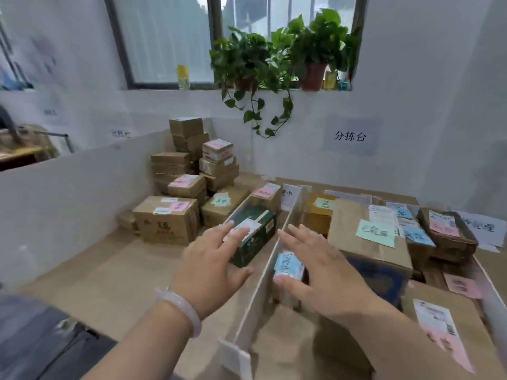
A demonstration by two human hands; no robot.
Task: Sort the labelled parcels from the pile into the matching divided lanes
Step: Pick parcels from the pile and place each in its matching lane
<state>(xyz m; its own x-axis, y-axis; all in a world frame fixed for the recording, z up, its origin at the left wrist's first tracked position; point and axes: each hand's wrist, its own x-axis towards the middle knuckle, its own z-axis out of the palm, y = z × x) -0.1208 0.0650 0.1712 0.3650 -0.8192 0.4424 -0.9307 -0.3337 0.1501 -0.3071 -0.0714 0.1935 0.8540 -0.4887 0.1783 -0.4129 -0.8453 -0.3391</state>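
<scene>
A single wide-angle view is taken from head height at the near edge of the bench (109,270) and is aimed forward and down across it. The left grip (208,267) and right grip (323,272) are seen close, just below the middle of the frame, with a white divider (260,292) between them. The pile of parcels (186,165) is framed far left of centre, and the divided lanes (290,352) near right. The far wall (411,133), its window (164,37) and potted plants (315,50) are taken in at the top. Straight lines are bowed toward the edges.
</scene>
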